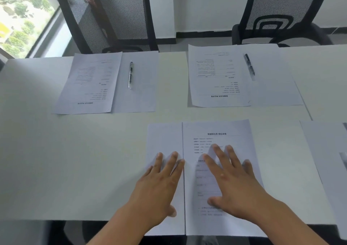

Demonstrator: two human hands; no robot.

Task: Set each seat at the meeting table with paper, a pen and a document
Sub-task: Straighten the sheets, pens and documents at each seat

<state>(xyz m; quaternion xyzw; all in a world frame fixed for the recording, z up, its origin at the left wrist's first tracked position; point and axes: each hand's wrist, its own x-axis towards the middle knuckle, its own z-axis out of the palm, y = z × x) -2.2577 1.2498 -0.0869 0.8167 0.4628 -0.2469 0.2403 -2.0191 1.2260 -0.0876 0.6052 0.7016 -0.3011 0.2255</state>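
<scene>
Head view, near to far. Your left hand lies flat, fingers spread, on the blank paper at the near seat. Your right hand is flat and spread too, pressing the printed document that overlaps the blank sheet's right side. Neither hand is pinching anything. Both sheets reach the near edge of the surface.

No pen shows at this seat, so I'd call it two of three items down, pen still to place.

Near right: more sheets run off the frame edge; can't tell what that seat has.

Far left seat looks complete: document, blank sheet beside and under it, pen lying on the blank sheet. Far right seat likewise: document, blank sheet, pen on top. Each sits in front of a mesh chair.

So: two far seats done, near seat needs a pen, near right unknown. Anything outside the frame I can't judge.
</scene>
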